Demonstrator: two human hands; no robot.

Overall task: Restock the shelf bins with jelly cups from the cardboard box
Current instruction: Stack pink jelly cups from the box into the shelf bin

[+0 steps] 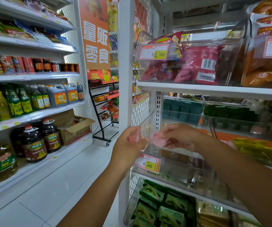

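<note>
Above the 6.60 tag point(148, 164), both hands point(130, 143) point(181, 138) seemingly pinch pink cups point(156, 139).

Blurred cups
Left hand point(130, 143): jelly cup point(134, 136) between the fingers, smeared. Right hand point(181, 138): second jelly cup point(156, 139) at the fingertips, smeared.

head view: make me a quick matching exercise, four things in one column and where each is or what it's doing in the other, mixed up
1. cardboard box
2. 32.90 price tag
3. 6.60 price tag
4. left hand

a. on a clear bin above green packets
b. on the left-side shelf beside dark oil bottles
c. grips a pink jelly cup
d. in front of red snack bags

Pairs: 1-b, 2-d, 3-a, 4-c
</note>
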